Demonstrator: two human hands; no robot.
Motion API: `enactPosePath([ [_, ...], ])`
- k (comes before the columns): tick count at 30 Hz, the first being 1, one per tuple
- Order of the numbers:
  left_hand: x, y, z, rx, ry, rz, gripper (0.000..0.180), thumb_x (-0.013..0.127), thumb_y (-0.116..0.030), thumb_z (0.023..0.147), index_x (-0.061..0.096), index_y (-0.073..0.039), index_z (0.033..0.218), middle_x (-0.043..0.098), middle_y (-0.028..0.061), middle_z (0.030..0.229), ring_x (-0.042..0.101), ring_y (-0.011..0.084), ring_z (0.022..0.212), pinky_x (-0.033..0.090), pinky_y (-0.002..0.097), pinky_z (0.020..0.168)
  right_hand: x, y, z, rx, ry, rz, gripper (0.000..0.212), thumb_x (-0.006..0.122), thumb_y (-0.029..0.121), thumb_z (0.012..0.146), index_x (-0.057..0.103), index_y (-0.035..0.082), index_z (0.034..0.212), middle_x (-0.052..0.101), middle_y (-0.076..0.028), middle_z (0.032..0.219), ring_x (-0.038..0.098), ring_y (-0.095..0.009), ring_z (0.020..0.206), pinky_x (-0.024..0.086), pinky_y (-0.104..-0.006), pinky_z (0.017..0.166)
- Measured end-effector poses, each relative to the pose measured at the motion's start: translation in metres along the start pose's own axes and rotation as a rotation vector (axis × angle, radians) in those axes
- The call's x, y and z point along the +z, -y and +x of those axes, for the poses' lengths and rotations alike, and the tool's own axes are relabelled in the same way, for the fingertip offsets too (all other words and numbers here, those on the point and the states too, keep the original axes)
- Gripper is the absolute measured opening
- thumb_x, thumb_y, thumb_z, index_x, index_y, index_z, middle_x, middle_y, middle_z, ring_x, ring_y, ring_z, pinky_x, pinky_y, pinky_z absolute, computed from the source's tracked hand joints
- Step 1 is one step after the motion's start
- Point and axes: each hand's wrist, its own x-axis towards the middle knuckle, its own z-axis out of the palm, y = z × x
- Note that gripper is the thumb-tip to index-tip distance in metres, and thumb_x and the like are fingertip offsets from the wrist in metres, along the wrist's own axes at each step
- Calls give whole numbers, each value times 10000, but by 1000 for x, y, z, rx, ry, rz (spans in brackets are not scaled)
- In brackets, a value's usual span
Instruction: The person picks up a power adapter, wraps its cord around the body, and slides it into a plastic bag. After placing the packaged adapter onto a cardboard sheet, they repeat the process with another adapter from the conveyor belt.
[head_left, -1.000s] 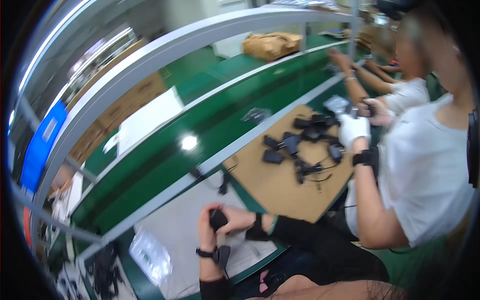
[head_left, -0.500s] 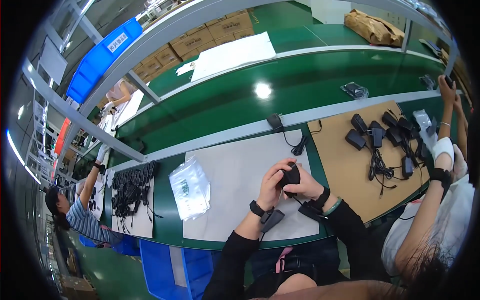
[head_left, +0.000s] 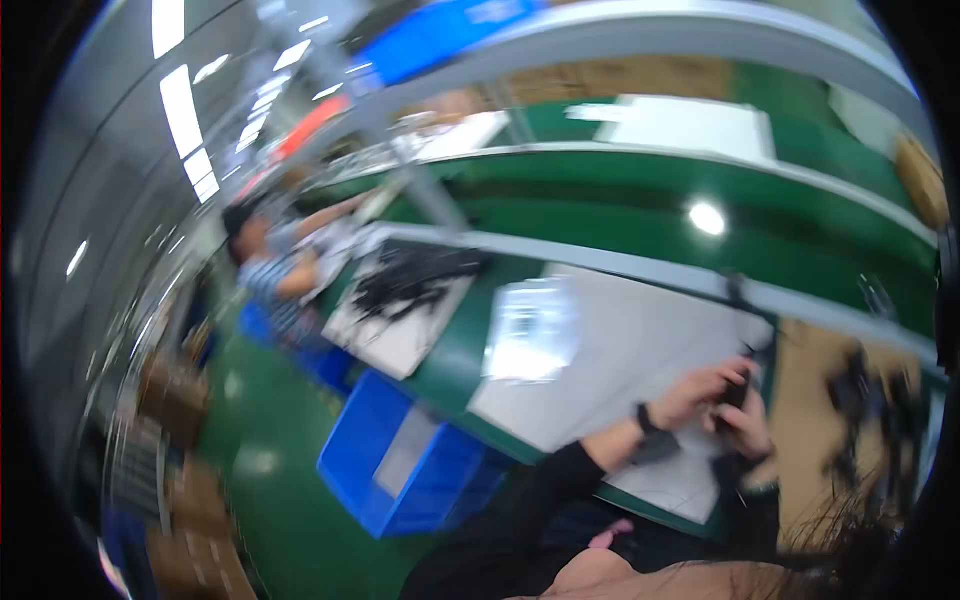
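Both my hands are together over the right part of a pale sheet on the green bench. My left hand has its fingers closed round the upper left side of a black power adapter. From the lower right, my right hand grips the same adapter. Motion blurs its details. Dark straps circle my wrists. A stack of clear plastic bags lies on the sheet's left part. Near the sheet's far right corner sits another dark adapter, smeared by blur.
On the left, many black adapters with cables lie on a board, and a co-worker in stripes works beyond. Blue bins stand below the bench's front edge. More dark adapters lie on brown cardboard at right. A grey rail runs behind.
The whole view has swung left, so the bench and my hands appear further right and blurred. Both hands still hold the adapter. The co-worker at left has drawn one arm in.
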Motion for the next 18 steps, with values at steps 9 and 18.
enactPosePath([
  [9,26,-32,-6,124,38,190,222,536,-208,875,597,-52,1022,513,46,1168,434,165,1107,317,298,967,-21,-26,-3,-342,-132,-456,726,650,253,750,281,-18,1313,440,-88,1173,437,-192,1119,367,-283,932],
  [18,22,-30,4,339,-70,809,219,526,-209,872,625,-80,1019,506,91,1166,379,267,1208,283,379,1005,-37,-30,5,-246,-41,-138,708,664,270,799,303,-19,1334,417,-105,1278,402,-194,1195,328,-302,988],
])
